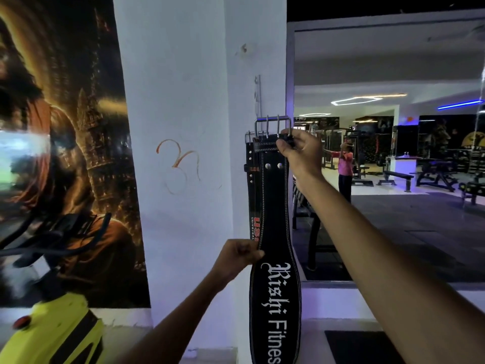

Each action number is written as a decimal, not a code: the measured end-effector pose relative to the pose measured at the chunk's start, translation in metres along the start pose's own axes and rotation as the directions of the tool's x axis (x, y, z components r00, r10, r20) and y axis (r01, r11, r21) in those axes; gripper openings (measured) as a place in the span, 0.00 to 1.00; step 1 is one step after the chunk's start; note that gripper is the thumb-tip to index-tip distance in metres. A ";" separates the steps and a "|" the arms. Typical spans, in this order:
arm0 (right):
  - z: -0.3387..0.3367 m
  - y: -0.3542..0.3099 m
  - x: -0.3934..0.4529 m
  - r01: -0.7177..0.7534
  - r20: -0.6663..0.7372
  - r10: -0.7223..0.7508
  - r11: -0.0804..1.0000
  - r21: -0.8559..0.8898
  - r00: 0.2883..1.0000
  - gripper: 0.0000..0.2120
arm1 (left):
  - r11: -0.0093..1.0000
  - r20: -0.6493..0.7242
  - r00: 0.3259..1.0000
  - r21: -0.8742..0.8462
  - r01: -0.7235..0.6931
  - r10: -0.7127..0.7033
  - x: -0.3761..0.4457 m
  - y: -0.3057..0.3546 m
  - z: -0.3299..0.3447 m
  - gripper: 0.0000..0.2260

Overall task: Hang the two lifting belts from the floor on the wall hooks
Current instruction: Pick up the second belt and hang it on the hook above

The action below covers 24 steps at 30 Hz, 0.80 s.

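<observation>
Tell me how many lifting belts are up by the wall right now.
2. The front belt, lettered Rishi Fitness, is held at its buckle end by the right hand and at its edge by the left hand. The USI belt hangs right behind it; more could be hidden.

Two black lifting belts (275, 232) (252, 179), two hands (301, 148) (237, 254), one wall poster (65, 153)

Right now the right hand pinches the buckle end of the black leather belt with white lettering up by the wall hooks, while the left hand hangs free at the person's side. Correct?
Not quite. The head view shows the left hand is not free: its grip is closed on the edge of the black leather belt with white lettering lower down. The right hand does pinch the buckle end by the wall hooks.
</observation>
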State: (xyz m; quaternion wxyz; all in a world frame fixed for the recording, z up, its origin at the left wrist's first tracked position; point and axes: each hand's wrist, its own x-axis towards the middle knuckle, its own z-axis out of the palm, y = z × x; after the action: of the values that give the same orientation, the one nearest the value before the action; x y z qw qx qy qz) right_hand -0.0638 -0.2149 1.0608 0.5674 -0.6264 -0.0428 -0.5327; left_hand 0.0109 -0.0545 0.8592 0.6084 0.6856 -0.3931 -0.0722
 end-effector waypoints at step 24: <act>-0.007 0.016 -0.032 -0.058 -0.028 0.058 0.998 0.002 0.998 0.19 | 0.906 -0.347 0.837 0.166 -0.389 0.423 0.059 0.137 0.003 0.18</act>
State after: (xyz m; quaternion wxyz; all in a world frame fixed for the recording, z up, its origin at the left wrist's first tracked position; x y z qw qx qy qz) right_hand -0.0709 -0.2080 1.0257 0.5838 -0.6194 -0.0170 -0.5247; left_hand -0.0122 -0.0870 1.0035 0.6425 0.6138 -0.4086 0.2084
